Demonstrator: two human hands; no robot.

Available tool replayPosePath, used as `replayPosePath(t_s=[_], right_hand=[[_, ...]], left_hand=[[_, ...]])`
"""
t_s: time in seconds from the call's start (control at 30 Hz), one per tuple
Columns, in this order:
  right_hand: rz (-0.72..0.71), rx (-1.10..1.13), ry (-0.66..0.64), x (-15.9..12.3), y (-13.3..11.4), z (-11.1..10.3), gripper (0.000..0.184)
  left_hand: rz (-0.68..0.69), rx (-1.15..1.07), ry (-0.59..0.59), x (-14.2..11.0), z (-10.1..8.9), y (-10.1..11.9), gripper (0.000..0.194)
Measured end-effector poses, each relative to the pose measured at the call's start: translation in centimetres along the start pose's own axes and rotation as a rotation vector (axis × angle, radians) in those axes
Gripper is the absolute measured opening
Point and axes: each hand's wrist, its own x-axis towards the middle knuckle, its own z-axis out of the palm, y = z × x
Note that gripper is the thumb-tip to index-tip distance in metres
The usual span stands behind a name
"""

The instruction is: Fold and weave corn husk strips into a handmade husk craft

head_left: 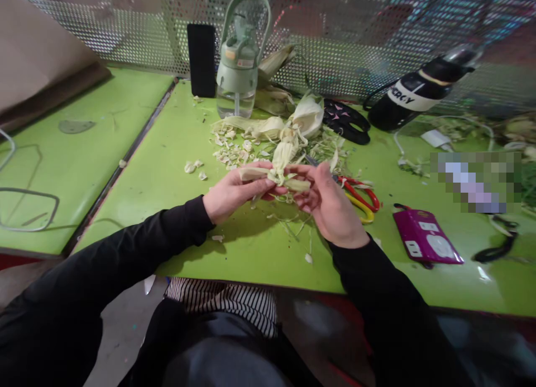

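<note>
My left hand (232, 192) and my right hand (330, 202) meet over the green table (176, 152), both in black sleeves. Together they pinch a pale yellow corn-husk piece (281, 162), a strip lying across the fingers with a folded tuft rising from its middle. Left fingers close on the strip's left end, right fingers on its right end. Husk scraps (234, 147) and thin fibres lie scattered on the table under and behind the hands. A pile of larger husks (307, 114) sits just beyond.
Red and yellow scissors (360, 196) lie right of my right hand. A magenta power strip (425, 237) is further right. At the back stand a green water bottle (238, 63), a black box (201, 58), a black bottle (419, 91) lying down, and a perforated metal screen (125, 24).
</note>
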Motion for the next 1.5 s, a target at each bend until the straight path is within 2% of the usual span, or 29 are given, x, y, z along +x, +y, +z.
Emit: replayPosePath(t_s=[0.07,0.17,0.23,0.3,0.43,0.53,0.63,0.73,0.9,1.03,1.17,1.27,1.37,1.5], right_hand=[[0.045,0.138,-0.011,0.1,0.0,0.2,0.051],[0.020,0.214,0.106,0.3,0.0,0.8,0.038],[-0.023,0.194,0.190,0.3,0.1,0.8,0.036],[-0.050,0.144,0.215,0.3,0.2,0.7,0.036],[-0.129,0.017,0.134,-0.1,0.2,0.4,0.036],[-0.220,-0.055,0.092,-0.4,0.1,0.6,0.031],[-0.204,-0.016,0.141,-0.4,0.3,0.8,0.029],[-0.172,0.030,0.170,-0.4,0.5,0.9,0.029],[-0.320,0.001,0.122,-0.3,0.6,1.1,0.025],[-0.385,-0.017,0.167,-0.3,0.8,1.2,0.020],[-0.337,-0.004,0.228,-0.1,0.9,0.9,0.024],[-0.246,-0.022,0.191,0.0,0.4,0.7,0.031],[-0.177,-0.157,0.064,-0.3,-0.2,0.7,0.039],[-0.223,-0.326,-0.091,-0.7,-1.1,0.4,0.042]], left_hand=[[-0.098,0.023,-0.062,-0.1,0.0,0.0,0.029],[-0.159,0.020,-0.101,-0.3,0.1,-0.1,0.030],[-0.135,-0.006,-0.103,-0.4,0.2,0.0,0.030],[-0.105,-0.015,-0.101,-0.4,0.3,0.2,0.031],[-0.089,0.090,-0.127,-0.5,0.4,0.5,0.033],[-0.089,0.237,-0.174,-0.8,0.8,0.9,0.026],[-0.056,0.355,-0.125,-1.1,1.2,1.3,0.019],[-0.048,0.467,-0.082,-1.2,1.4,1.7,0.022],[0.057,0.614,-0.119,-1.2,1.5,1.3,0.028],[0.078,0.637,-0.114,-1.5,1.8,0.5,0.020],[0.048,0.587,-0.122,-1.8,1.9,0.3,0.019],[0.020,0.556,-0.079,-1.5,1.6,0.7,0.020],[0.068,0.500,-0.036,-1.1,1.3,1.2,0.018],[0.152,0.495,-0.055,-0.8,1.0,1.7,0.022]])
